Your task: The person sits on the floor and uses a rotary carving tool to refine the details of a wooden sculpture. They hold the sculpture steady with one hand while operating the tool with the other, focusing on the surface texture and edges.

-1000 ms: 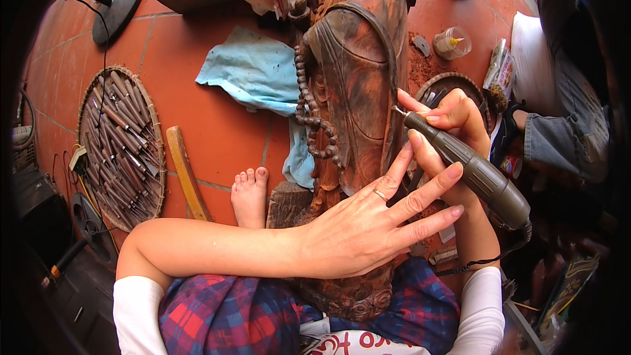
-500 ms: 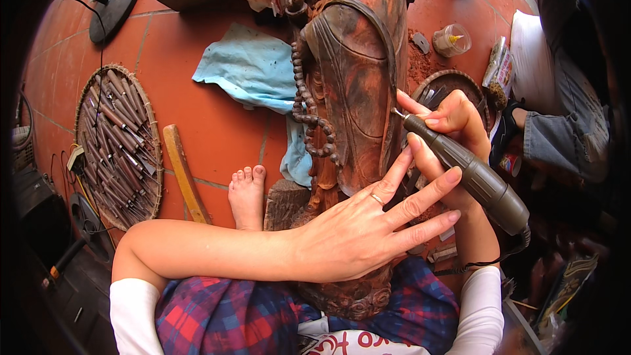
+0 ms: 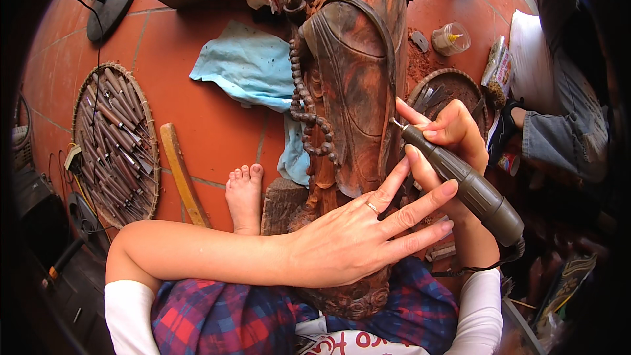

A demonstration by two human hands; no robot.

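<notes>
A dark reddish-brown wood carving [image 3: 361, 98] with draped folds and a string of carved beads [image 3: 303, 102] stretches away from my lap. My right hand [image 3: 457, 131] grips a dark rotary tool [image 3: 470, 184], its small metal bit [image 3: 396, 122] pointing left, close to the carving's right side; whether it touches, I cannot tell. My left hand [image 3: 355, 230] reaches across the near part of the carving, palm down. Its fingers are stretched and spread, a ring on one, with the tips close to my right hand and the tool. The left thumb is hidden.
A round basket [image 3: 156, 158] of several carving tools lies left, beside a wooden stick [image 3: 183, 174]. A blue cloth [image 3: 243, 62] lies by the carving. To the right are a second basket [image 3: 483, 85], a jar [image 3: 451, 39] and a person's jeans-clad leg [image 3: 559, 125]. The tool's cord [image 3: 483, 267] trails below.
The rotary tool and my right hand have shifted slightly downward and left. My left hand keeps its spread pose. The whole view has moved a little.
</notes>
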